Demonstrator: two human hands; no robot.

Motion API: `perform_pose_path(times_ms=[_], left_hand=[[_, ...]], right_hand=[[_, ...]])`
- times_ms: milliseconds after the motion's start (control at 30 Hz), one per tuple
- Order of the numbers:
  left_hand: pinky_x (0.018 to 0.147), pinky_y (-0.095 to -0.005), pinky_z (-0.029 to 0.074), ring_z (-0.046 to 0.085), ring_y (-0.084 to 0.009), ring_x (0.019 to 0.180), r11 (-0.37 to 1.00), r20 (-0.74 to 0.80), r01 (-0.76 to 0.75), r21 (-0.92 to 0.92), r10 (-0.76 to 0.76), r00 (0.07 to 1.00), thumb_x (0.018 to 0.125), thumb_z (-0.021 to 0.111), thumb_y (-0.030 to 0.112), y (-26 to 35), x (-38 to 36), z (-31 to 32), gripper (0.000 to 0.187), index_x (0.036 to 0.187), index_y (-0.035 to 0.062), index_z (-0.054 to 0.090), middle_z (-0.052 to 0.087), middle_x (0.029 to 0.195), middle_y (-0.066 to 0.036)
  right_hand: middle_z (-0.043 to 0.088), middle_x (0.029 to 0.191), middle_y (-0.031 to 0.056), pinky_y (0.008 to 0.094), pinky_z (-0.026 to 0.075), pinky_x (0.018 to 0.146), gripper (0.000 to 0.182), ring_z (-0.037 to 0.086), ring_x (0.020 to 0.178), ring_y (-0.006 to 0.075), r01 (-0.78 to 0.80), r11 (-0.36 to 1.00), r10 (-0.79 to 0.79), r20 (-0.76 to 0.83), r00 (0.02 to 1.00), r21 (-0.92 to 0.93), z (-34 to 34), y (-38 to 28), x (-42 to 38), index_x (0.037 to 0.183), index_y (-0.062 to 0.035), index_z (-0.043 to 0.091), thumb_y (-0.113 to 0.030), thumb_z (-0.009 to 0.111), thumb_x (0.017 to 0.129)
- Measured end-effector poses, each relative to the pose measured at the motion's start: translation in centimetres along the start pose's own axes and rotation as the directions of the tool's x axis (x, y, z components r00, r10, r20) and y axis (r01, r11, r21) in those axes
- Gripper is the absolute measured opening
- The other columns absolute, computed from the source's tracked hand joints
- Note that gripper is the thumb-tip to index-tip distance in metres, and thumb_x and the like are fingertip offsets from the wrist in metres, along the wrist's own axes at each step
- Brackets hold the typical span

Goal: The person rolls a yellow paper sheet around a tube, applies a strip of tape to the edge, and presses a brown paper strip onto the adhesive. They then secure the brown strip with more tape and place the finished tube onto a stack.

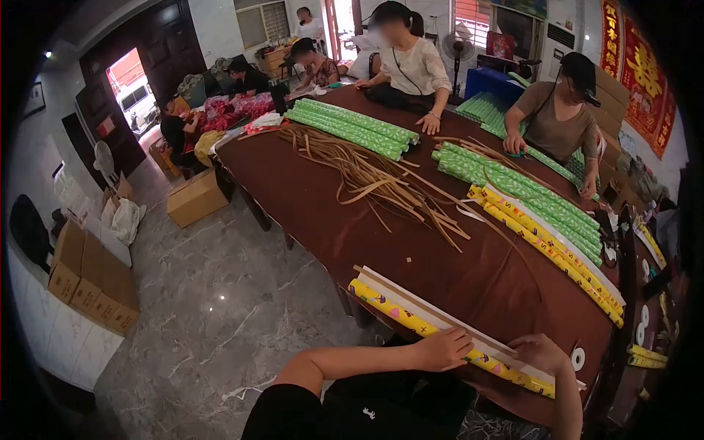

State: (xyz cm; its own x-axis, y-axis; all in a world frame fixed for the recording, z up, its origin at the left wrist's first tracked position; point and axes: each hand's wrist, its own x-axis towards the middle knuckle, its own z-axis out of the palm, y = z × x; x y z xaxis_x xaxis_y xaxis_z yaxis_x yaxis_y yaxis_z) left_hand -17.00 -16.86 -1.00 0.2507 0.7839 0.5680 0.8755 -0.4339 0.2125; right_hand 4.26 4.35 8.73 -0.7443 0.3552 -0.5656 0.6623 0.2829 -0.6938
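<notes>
A roll of yellow patterned wrapping paper (400, 315) lies along the near table edge, its white underside (422, 308) showing along the far side. Beside that white part runs a narrow brown strip (374, 277). My left hand (444, 350) is closed over the middle of the roll, its fingers curled round it. Farther right, my right hand (541, 356) is bent at the paper's far edge with its fingertips together. What those fingertips pinch, if anything, is too small to make out.
Several yellow rolls (546, 246) and green rolls (521, 194) lie across the brown-covered table (330, 227). Loose brown strips (367, 180) are piled beyond. A tape roll (578, 358) sits right of my right hand. Two co-workers (411, 66) (561, 121) work at the far side.
</notes>
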Motion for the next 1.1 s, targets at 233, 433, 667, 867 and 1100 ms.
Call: perform_pose_path(times_ms=[233,433,667,867,1100], left_hand=[[0.090,-0.0365,0.047,0.054,-0.0286,0.099,1.000,0.045,0.000,-0.020,0.001,0.999,0.082,0.071,0.024,-0.2,0.3,-0.1,0.037,0.104,-0.0028,0.057,0.056,0.102,-0.012],[0.087,-0.0355,0.050,0.058,-0.0270,0.099,0.999,-0.068,-0.044,-0.014,0.043,0.997,0.082,0.071,0.024,0.0,-0.3,0.3,0.039,0.104,-0.0052,0.060,0.059,0.104,-0.013],[0.089,-0.0357,0.050,0.058,-0.0267,0.102,0.994,-0.092,-0.080,0.081,0.087,0.992,0.084,0.068,0.019,-0.2,-0.8,0.6,0.038,0.112,-0.0065,0.060,0.060,0.110,-0.013],[0.089,-0.0370,0.052,0.059,-0.0265,0.104,0.993,-0.116,-0.080,0.088,0.090,0.989,0.084,0.066,0.015,-0.5,-0.4,0.7,0.033,0.110,-0.0040,0.063,0.061,0.112,-0.013],[0.090,-0.0355,0.052,0.061,-0.0251,0.103,0.982,-0.149,-0.085,0.169,0.110,0.983,0.085,0.065,0.013,0.3,-0.9,1.0,0.029,0.108,-0.0034,0.064,0.063,0.107,-0.012]], right_hand=[[0.067,0.084,0.0079,0.0291,0.051,0.076,0.023,0.063,0.082,0.0140,0.188,0.982,-0.191,-0.207,0.960,-0.036,2.1,1.0,0.0,0.099,0.0002,0.069,-0.013,0.076,0.081],[0.067,0.076,0.0057,0.0273,0.047,0.066,0.015,0.060,0.071,0.0097,0.217,0.970,-0.224,-0.057,0.973,-0.106,2.3,1.3,0.5,0.084,0.0018,0.067,-0.013,0.073,0.084],[0.065,0.072,0.0060,0.0275,0.046,0.061,0.014,0.056,0.067,0.0084,0.134,0.974,-0.163,-0.150,0.975,-0.183,3.3,0.3,-0.9,0.083,0.0024,0.066,-0.011,0.069,0.085],[0.067,0.078,0.0165,0.0316,0.051,0.064,0.014,0.067,0.069,0.0222,0.231,0.933,-0.303,-0.256,0.918,-0.275,3.7,1.0,-0.7,0.088,0.0022,0.067,-0.009,0.071,0.081],[0.070,0.086,0.0182,0.0344,0.055,0.071,0.021,0.070,0.078,0.0297,0.334,0.882,-0.443,-0.340,0.830,-0.333,4.8,-1.4,-1.7,0.096,-0.0011,0.072,-0.011,0.074,0.078]])
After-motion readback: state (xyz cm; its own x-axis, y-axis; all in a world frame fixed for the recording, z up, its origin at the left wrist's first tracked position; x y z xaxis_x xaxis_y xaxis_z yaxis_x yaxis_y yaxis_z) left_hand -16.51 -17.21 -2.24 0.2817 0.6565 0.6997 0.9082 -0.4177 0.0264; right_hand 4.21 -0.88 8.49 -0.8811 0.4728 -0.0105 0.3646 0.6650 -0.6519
